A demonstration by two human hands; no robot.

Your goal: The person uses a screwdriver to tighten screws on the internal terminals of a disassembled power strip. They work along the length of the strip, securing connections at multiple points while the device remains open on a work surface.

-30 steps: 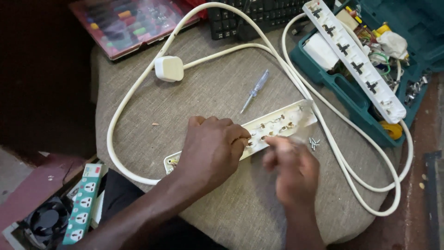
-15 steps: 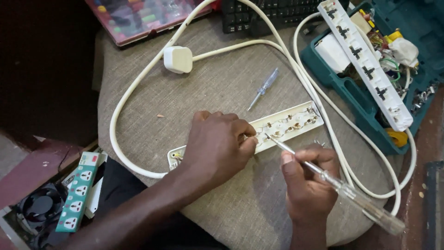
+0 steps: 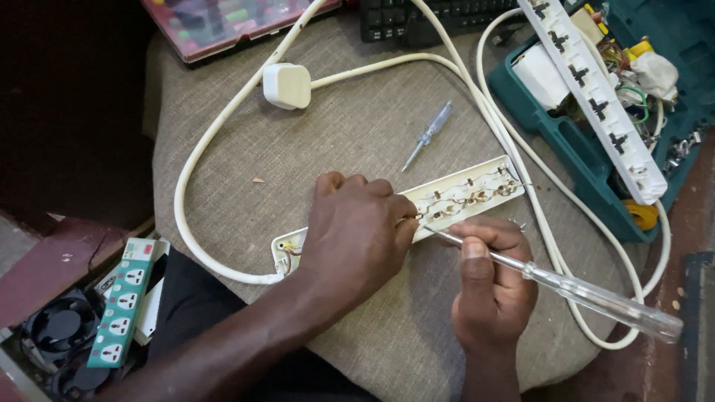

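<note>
Clear glossy plastic screwdriver handle [image 3: 603, 298]; rough woven cushion cloth [image 3: 350, 134].

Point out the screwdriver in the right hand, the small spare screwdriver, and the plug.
Big screwdriver [image 3: 596, 296], head view, clear handle.
Small screwdriver [image 3: 426, 136], head view, mid-shaft.
Plug [image 3: 287, 85], head view, top face.

Opened power strip [image 3: 477, 195] lies mid-cushion [image 3: 350, 134], small screwdriver [image 3: 426, 134] just behind it, plug [image 3: 287, 85] far left, toolbox [image 3: 596, 149] far right, keyboard [image 3: 432, 15] at far edge.

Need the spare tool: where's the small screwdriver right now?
In the head view, the small screwdriver lies loose on the grey cushion, above the opened power strip, right of the white plug.
</note>
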